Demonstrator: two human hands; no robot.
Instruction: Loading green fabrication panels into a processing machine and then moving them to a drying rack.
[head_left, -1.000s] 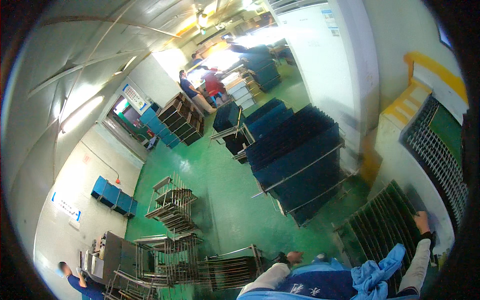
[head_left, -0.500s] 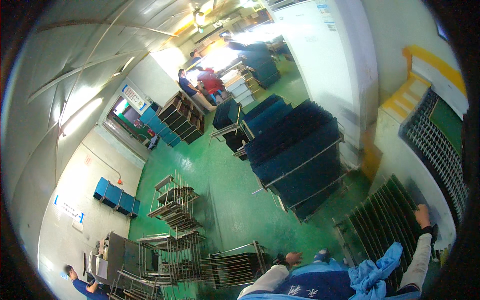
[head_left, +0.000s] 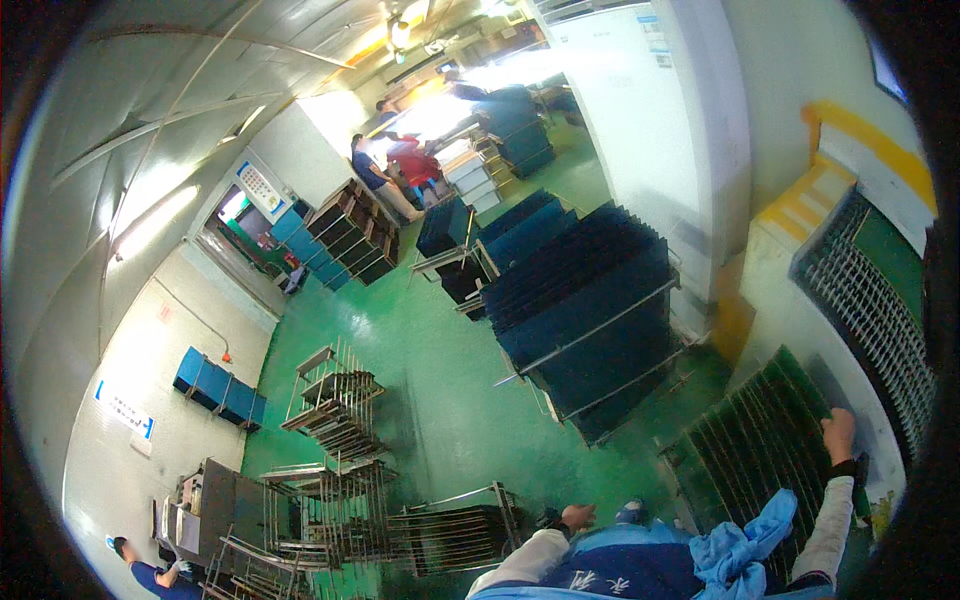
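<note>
My right hand (head_left: pixel 839 436) is closed at the upper edge of a dark green flat panel (head_left: pixel 797 378). This panel is one of several standing in a row in a metal rack close to me at the right. Its fingertips are partly hidden, and how much of the panel edge lies between them is hard to see. My left hand (head_left: pixel 577 517) hangs low in front of my body, with its fingers apart and nothing in them. The nearest thing beside it is a low rack of thin dark panels (head_left: pixel 455 540). A light blue cloth (head_left: pixel 745 545) is bunched at my waist.
A conveyor with a metal mesh bed (head_left: pixel 865 290) stands at the right. Ahead are racks packed with dark blue panels (head_left: pixel 590 330). Metal racks (head_left: pixel 335 405) stand on the green floor (head_left: pixel 440 400) to the left. A person (head_left: pixel 150 572) is at the lower left; others are far ahead.
The whole view has shifted slightly leftward. My right hand stays closed at the panel's edge, and my left hand still hangs open.
</note>
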